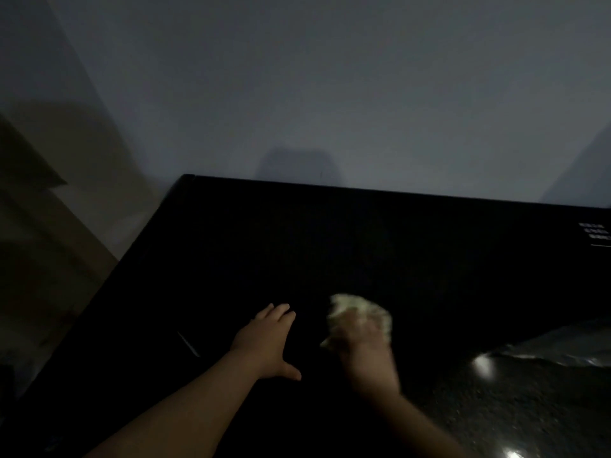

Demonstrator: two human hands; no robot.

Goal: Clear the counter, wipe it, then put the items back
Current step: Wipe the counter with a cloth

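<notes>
At lower centre, a pale crumpled cloth point(358, 312) is being gripped by the right hand point(363, 347) on the glossy black counter point(330, 242). The left hand point(267, 342) is being rested flat, fingers spread, just left of it; most of the counter is lying above both.

Dark counter point(363, 246) bare across centre and upper right of frame: open passage. wall point(330, 94) closes far edge. Lower centre: left hand point(267, 340) flat, right hand point(367, 348) gripping cloth point(360, 307) just beside, narrow gap between. Crumpled shiny sheet point(562, 350) blocks lower right.

A pale crumpled cloth point(358, 314) lies bunched on the dark glossy counter point(363, 246).
</notes>
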